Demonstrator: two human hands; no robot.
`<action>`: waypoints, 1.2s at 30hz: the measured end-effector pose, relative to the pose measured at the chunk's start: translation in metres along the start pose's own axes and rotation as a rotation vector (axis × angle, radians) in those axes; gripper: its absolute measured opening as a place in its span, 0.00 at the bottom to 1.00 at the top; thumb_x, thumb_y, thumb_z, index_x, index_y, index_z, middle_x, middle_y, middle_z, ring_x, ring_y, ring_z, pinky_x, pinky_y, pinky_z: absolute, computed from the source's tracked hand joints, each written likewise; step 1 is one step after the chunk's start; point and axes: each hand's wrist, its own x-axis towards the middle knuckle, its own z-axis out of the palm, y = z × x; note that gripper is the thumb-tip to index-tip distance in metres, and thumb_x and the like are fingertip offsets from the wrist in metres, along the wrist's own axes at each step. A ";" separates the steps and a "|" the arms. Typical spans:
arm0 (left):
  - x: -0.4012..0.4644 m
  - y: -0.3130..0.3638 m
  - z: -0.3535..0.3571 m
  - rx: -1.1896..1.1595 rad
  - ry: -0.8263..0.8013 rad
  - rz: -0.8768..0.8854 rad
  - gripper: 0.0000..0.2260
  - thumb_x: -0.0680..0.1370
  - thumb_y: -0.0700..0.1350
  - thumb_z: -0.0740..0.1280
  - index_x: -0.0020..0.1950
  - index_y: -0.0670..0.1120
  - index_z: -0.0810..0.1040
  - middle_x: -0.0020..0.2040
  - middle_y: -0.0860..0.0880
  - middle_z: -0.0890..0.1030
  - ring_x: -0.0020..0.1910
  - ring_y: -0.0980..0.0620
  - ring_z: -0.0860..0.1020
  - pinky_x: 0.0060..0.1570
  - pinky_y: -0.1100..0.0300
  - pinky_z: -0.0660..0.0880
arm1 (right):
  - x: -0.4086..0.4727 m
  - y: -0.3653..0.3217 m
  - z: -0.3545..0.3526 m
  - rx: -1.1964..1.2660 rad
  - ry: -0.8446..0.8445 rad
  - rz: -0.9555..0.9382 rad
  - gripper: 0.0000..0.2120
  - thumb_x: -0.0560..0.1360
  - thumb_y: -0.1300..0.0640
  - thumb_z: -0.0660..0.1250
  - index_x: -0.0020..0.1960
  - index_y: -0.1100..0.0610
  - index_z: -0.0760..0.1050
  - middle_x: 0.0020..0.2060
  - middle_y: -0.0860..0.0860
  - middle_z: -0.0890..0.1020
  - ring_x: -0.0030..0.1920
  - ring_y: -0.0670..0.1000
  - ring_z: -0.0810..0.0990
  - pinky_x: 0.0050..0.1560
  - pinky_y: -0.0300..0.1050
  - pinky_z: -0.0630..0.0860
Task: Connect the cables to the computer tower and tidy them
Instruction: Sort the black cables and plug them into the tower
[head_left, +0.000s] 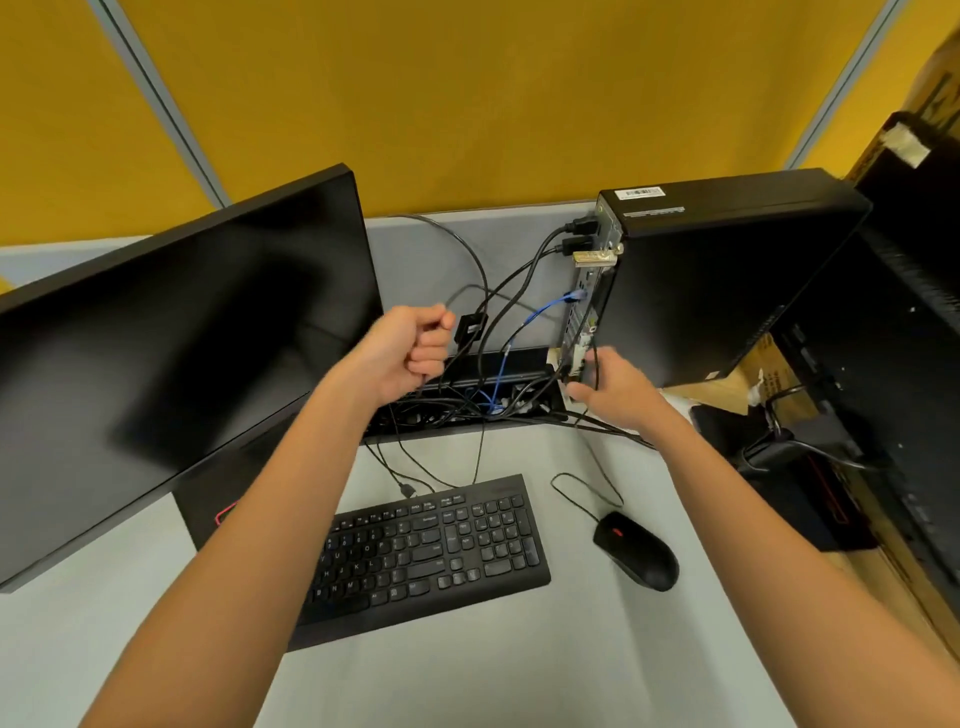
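Cabling at the tower's rear panel, both hands busy.
Left hand (410, 348) grip clenched on a thin black cable (470, 260); right hand (610, 387) grip pinches a cable at the lower rear of the computer tower (727, 280), upright at table (519, 649) back right.

One computer tower (727, 280), upright at the back right of the desk (519, 675); one blue cable (540, 310) and at least three dark plugs seated in its rear panel, with further black cables (483, 291) tangled in the desk slot, too many to count. One keyboard (426, 556), one mouse (636, 550), one monitor (171, 353) at left, and a second dark screen (893, 364) at the right edge. Two hands: left hand (405, 353), right hand (613, 389).
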 end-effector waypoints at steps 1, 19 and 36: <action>0.001 -0.006 0.011 0.123 -0.003 0.015 0.15 0.83 0.44 0.51 0.37 0.46 0.67 0.23 0.54 0.59 0.18 0.59 0.55 0.16 0.68 0.51 | -0.003 -0.012 0.000 -0.091 0.087 -0.031 0.29 0.75 0.52 0.70 0.72 0.55 0.62 0.65 0.57 0.70 0.64 0.57 0.72 0.62 0.53 0.71; -0.022 0.008 -0.008 0.860 0.091 0.465 0.12 0.81 0.47 0.61 0.42 0.43 0.76 0.27 0.56 0.66 0.26 0.59 0.62 0.27 0.66 0.60 | -0.005 -0.028 -0.020 -0.429 0.276 -0.276 0.26 0.73 0.60 0.66 0.70 0.54 0.66 0.65 0.56 0.71 0.65 0.59 0.69 0.63 0.53 0.68; -0.012 -0.009 0.008 0.836 0.046 0.446 0.15 0.82 0.50 0.59 0.40 0.45 0.77 0.24 0.58 0.62 0.23 0.60 0.59 0.25 0.68 0.59 | -0.009 -0.029 -0.025 -0.466 0.191 -0.286 0.28 0.75 0.57 0.66 0.73 0.57 0.63 0.67 0.59 0.69 0.67 0.60 0.66 0.66 0.55 0.66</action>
